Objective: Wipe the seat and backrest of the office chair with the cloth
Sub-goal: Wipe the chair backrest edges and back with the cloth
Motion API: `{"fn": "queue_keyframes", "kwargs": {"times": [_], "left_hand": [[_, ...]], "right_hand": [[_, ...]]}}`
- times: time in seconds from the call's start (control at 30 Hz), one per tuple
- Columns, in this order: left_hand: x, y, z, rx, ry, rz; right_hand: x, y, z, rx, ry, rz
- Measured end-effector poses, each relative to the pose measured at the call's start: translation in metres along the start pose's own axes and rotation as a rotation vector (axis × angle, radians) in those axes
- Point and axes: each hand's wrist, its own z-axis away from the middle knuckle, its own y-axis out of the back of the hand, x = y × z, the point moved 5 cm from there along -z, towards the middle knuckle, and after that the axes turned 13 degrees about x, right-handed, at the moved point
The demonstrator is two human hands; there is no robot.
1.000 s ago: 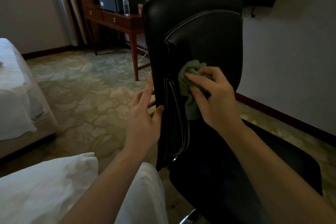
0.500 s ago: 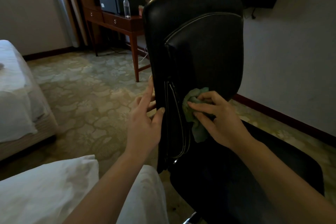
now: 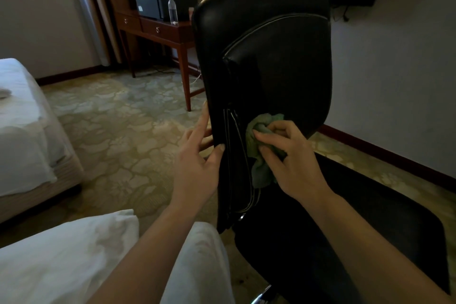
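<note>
While your right hand (image 3: 293, 158) bunches the green cloth (image 3: 259, 148) between its curled fingers and thumb and presses it against the lower part of the backrest (image 3: 276, 61), your left hand (image 3: 197, 163) steadies the chair: its fingers are spread, thumb on the near face of the backrest's left edge and the others reaching round behind it, so it braces rather than clamps. The cloth sits low on the black padded panel, just right of the pale piping seam, with a loose tail hanging toward the seat (image 3: 357, 229). You appear to be in the backrest part of the job, working near its bottom; the seat below looks not yet reached by the cloth. The next move, I judge, calls for firm, even pressure across the rest of the lower panel, with your left hand holding the chair against swivelling, then carrying the cloth down onto the seat and gathering that loose tail so it does not drag.
</note>
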Motion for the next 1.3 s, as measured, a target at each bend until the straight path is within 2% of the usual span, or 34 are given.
{"fn": "queue_keyframes", "kwargs": {"times": [0.13,0.3,0.37,0.47,0.6,0.7,0.83,1.0,1.13,1.3], "left_hand": [[0.0,-0.001,0.002,0.001,-0.003,-0.018],[-0.001,-0.003,0.003,0.013,0.006,0.001],[-0.002,-0.002,0.003,0.016,-0.002,-0.005],[-0.004,-0.002,0.001,0.005,0.009,0.009],[-0.005,-0.003,0.002,0.01,-0.008,0.02],[-0.007,-0.005,0.002,0.01,-0.003,0.025],[-0.004,-0.004,0.002,0.003,-0.026,-0.001],[-0.005,-0.004,0.004,-0.003,-0.011,0.003],[-0.006,-0.003,0.004,0.013,-0.017,0.009],[-0.009,-0.004,0.003,0.016,0.004,0.038]], "right_hand": [[0.009,0.008,0.012,-0.076,-0.005,0.041],[-0.016,0.017,-0.01,0.144,0.144,0.135],[-0.026,0.012,-0.021,0.164,0.171,0.129],[-0.03,0.002,-0.028,0.152,0.184,0.106],[-0.023,-0.004,-0.014,0.12,0.088,0.02],[-0.015,-0.006,0.001,0.104,0.154,0.115],[0.002,0.0,0.015,0.036,0.107,0.104],[-0.017,0.01,-0.003,0.163,0.096,0.064],[-0.033,-0.005,-0.018,0.08,0.097,0.045],[-0.026,-0.008,-0.01,0.054,0.118,0.048]]}}
